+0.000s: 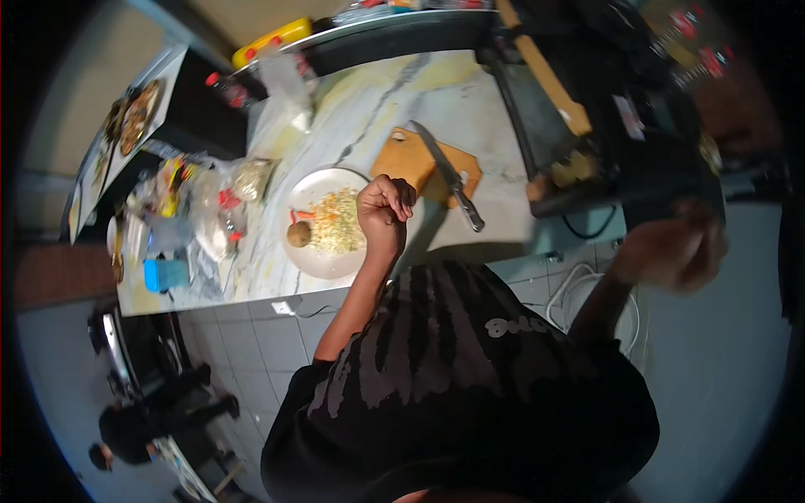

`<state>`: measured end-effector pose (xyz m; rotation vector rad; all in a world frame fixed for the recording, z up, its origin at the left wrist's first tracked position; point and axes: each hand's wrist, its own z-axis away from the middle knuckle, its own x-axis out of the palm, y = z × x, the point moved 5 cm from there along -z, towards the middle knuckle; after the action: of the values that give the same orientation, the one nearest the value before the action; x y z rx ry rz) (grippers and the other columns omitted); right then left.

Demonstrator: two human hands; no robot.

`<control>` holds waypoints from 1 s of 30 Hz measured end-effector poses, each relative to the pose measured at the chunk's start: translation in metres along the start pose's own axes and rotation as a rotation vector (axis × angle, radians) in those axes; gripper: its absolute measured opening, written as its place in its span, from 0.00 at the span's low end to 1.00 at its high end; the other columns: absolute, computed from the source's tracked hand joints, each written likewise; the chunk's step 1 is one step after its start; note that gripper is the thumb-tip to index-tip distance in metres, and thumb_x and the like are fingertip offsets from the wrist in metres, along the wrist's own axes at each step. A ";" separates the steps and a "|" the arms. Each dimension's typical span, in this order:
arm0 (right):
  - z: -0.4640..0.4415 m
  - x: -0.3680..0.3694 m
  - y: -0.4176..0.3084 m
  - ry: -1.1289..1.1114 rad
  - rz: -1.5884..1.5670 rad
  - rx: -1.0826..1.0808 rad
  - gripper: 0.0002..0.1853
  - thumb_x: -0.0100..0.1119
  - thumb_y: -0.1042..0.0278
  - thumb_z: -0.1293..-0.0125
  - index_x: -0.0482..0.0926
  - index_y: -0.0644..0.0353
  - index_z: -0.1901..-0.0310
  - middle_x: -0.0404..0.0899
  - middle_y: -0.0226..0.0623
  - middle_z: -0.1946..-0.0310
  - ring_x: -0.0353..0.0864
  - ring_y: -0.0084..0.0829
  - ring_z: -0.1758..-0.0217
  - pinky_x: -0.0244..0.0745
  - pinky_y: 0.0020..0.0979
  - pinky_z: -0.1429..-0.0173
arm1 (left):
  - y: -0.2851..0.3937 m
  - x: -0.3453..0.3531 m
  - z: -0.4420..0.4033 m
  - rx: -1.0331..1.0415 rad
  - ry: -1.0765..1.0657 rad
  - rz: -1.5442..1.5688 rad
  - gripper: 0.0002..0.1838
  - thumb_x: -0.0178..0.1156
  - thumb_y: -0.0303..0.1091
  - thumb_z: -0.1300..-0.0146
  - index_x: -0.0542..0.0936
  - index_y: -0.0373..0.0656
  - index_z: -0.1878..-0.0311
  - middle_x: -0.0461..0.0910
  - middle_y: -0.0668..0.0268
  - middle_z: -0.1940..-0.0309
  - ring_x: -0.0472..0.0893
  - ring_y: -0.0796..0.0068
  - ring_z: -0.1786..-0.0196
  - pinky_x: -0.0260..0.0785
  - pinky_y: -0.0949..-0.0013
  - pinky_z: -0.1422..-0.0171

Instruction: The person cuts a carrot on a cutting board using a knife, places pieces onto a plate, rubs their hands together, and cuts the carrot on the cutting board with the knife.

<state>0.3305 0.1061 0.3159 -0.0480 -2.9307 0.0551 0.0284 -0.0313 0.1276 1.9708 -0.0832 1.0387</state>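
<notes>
1. Left hand [386,205]: fingers curled together, nothing seen in the grip; raised near the plate's right side and the board's near-left side
2. Right hand [675,250]: blurred, off the bench [453,84] to the right; cannot tell whether the grip is apart, together or holding anything
3. Plate [323,180]: left of the left hand, carries chopped food [338,225], with a round brown item [298,234] at its left side
4. Board [401,159]: right of the plate; knife [444,168] lies across it, handle past the near edge
5. Handling, judged: take the knife by its handle, edge turned from the wrist; steady the board; keep sleeves and forearm off the plate
6. Writing: pale shirt lettering [513,327], too distorted to read surely; red-capped bottle [232,90] at far left, no brand legible
</notes>
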 end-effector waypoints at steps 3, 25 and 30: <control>-0.054 -0.070 0.076 -0.254 0.590 0.096 0.11 0.63 0.74 0.30 0.84 0.66 0.49 0.84 0.42 0.49 0.83 0.35 0.47 0.78 0.33 0.42 | 0.001 0.048 0.011 -0.147 -0.164 0.013 0.13 0.46 0.10 0.64 0.67 0.41 0.78 0.69 0.66 0.82 0.69 0.74 0.77 0.60 0.73 0.68; -0.004 -0.072 0.238 -1.441 0.642 0.189 0.20 0.56 0.62 0.23 0.78 0.44 0.33 0.79 0.38 0.36 0.78 0.42 0.33 0.74 0.37 0.34 | 0.002 0.042 0.081 -0.354 -0.212 -0.232 0.13 0.56 0.07 0.53 0.72 0.40 0.74 0.73 0.68 0.74 0.77 0.78 0.69 0.69 0.76 0.61; -0.001 -0.078 0.254 -1.476 0.688 0.271 0.21 0.55 0.56 0.23 0.77 0.44 0.32 0.78 0.35 0.35 0.77 0.40 0.31 0.72 0.35 0.31 | 0.003 0.031 0.076 -0.367 -0.170 -0.249 0.14 0.55 0.07 0.53 0.72 0.40 0.73 0.73 0.69 0.73 0.76 0.79 0.69 0.69 0.76 0.60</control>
<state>0.4140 0.3570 0.2908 -1.5749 -3.9894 0.9504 0.0959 -0.0786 0.1309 1.6789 -0.1101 0.6424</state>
